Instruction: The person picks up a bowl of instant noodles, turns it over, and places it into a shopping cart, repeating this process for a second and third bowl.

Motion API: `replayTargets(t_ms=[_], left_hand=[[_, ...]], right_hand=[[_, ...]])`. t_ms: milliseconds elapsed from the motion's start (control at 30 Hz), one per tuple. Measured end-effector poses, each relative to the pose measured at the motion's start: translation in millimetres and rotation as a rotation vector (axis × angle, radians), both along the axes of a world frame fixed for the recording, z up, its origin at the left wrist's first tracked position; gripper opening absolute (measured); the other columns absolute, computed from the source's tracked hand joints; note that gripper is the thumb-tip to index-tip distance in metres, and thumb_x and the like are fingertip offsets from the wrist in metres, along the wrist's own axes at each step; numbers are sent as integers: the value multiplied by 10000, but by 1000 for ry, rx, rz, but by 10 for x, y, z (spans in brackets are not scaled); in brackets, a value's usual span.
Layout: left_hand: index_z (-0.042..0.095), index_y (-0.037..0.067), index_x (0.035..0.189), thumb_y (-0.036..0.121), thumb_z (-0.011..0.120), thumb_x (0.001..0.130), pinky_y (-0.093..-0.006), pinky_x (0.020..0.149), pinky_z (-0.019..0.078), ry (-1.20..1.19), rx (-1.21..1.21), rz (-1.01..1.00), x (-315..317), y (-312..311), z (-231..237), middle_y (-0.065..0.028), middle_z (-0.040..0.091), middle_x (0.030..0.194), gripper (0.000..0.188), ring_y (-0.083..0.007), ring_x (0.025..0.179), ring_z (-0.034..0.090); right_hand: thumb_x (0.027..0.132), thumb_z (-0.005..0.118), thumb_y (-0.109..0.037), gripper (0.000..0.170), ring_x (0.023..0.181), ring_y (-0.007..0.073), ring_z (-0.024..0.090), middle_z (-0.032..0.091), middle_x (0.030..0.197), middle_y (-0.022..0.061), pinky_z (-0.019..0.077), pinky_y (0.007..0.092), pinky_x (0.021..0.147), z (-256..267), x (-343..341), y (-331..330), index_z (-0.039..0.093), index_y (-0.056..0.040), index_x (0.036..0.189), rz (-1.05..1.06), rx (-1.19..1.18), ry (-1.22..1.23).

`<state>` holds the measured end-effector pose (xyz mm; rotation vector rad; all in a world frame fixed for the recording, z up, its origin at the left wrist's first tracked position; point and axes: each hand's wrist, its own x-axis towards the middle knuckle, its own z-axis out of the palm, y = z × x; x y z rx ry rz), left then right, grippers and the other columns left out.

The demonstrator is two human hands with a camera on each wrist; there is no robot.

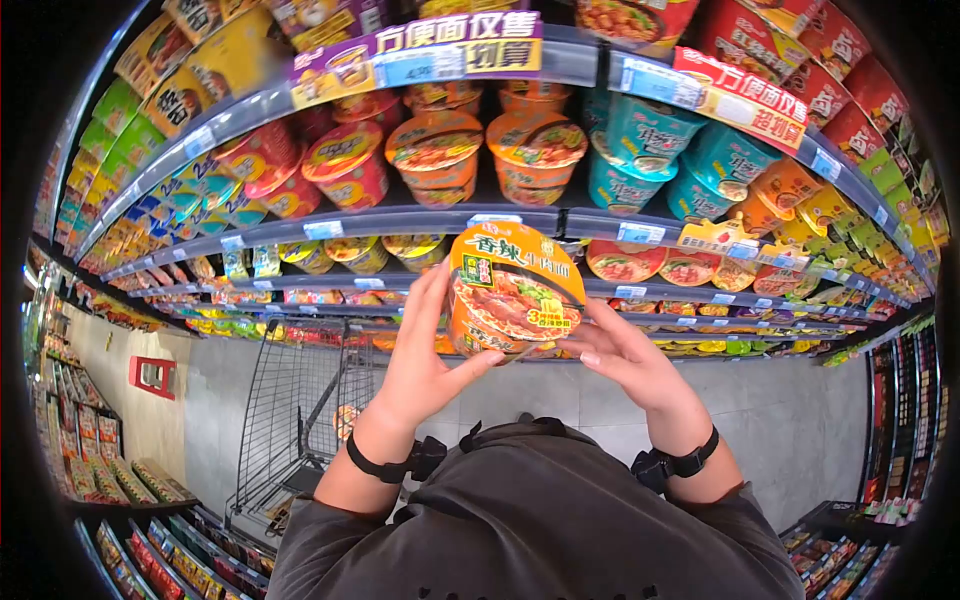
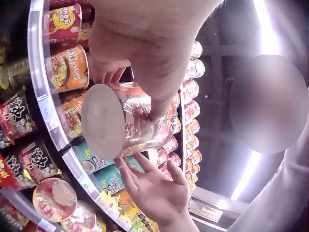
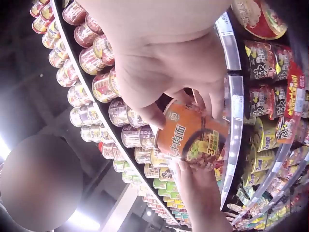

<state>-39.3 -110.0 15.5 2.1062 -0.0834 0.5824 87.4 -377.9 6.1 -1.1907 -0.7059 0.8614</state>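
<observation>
An orange instant noodle cup (image 1: pixel 518 285) is held up in front of the shelf, its printed lid tilted toward the head view. My left hand (image 1: pixel 422 345) grips it from the left, thumb along the near lower side and fingers behind. At the cup's right edge, my right hand (image 1: pixel 637 362) touches it with fingertips, the fingers fairly straight. The left wrist view shows the cup's pale round base (image 2: pixel 103 121) and the right palm (image 2: pixel 161 191) open beneath it. In the right wrist view the orange label (image 3: pixel 181 133) faces out between both hands.
Shelves of noodle cups rise ahead, with matching orange cups (image 1: pixel 435 155) and teal cups (image 1: pixel 640 150) on one level. Price tags line the shelf edge (image 1: pixel 390 222). A wire shopping cart (image 1: pixel 290 400) stands at left; a red stool (image 1: pixel 152 377) sits farther off.
</observation>
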Motion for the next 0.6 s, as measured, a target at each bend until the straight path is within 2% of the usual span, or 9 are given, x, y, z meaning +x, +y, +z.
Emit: replayTargets(t_ms=[33,67,133,233,300,333,400,467,600], left_hand=[[283,-19,1594,155,890,758,-455,1188,382,-32,26,-2,75,-42,35,-192,342,1579,1048,-315,1478,396],[287,-22,1586,153,886,757,-458,1184,376,-70,5,-12,152,-66,-4,-180,330,1566,1038,-309,1476,390],[290,-23,1580,152,881,766,-453,1183,371,-70,12,-17,266,-111,99,-178,338,1556,1021,-306,1464,403],[309,-24,1563,154,858,813,-433,1180,354,-112,20,-13,436,-137,247,-156,370,1523,946,-286,1433,432],[300,-25,1585,162,897,782,-443,1146,417,-181,-27,14,541,-91,247,-219,407,1522,1018,-348,1407,456],[306,-43,1575,152,891,793,-432,1137,424,-172,-47,38,584,-92,313,-223,470,1485,995,-326,1381,499],[312,-47,1571,153,891,796,-425,1134,425,-159,-85,60,656,-98,431,-219,502,1462,988,-316,1365,523],[322,-56,1563,144,884,810,-409,1125,427,-174,-113,89,758,-56,469,-216,570,1418,960,-304,1335,568],[309,-75,1560,118,867,831,-417,1121,435,-166,-129,78,977,57,516,-230,568,1430,939,-313,1354,557]], right_hand=[[1012,601,-26,742,1479,292,409,279,1653,125,371,458,1202,11,63,-46,200,9,1635,-13,71,20],[1012,601,-26,742,1479,292,409,279,1653,125,371,458,1202,28,125,-62,200,9,1635,-15,73,17],[983,583,26,772,1534,320,315,196,1681,139,320,498,1228,65,251,-46,180,11,1641,-1,314,-82],[954,575,47,799,1568,320,239,181,1688,145,277,525,1244,151,401,-51,178,9,1646,4,341,-61],[943,586,14,812,1578,327,220,169,1697,147,240,526,1256,320,472,3,184,6,1648,10,349,-99],[945,591,-10,810,1583,330,205,159,1703,151,221,526,1260,354,511,32,187,8,1647,0,365,-140],[946,605,-66,819,1602,334,151,126,1719,163,174,522,1271,477,590,113,187,18,1644,-1,381,-190],[944,607,-73,823,1606,331,136,119,1723,165,170,520,1273,532,682,183,184,21,1644,-2,385,-207],[933,609,-85,840,1614,324,101,110,1729,180,148,512,1280,634,854,326,174,32,1642,-15,382,-227]])
